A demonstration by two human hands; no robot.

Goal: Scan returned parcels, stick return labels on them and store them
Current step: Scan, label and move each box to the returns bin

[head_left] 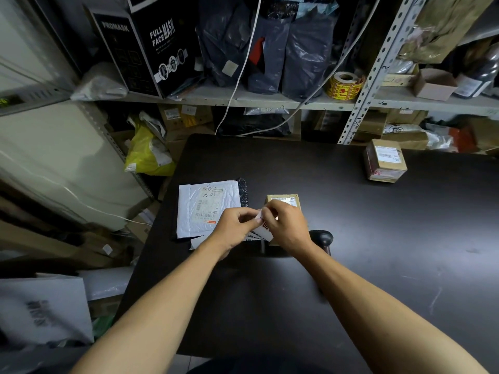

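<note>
Both hands meet above the dark table (378,238): the left hand (235,225) and the right hand (287,225) each pinch an edge of a white return label (263,226) with red print. Just behind them sits a small brown parcel (283,201). A white bubble mailer (208,207) lies flat to the left, a black scanner (321,237) beside the right wrist, another cardboard box (386,164) well apart at the far right

Black table (351,225), white mailer (189,209), brown box (386,164) — yellow label roll (344,86) with red print
</note>
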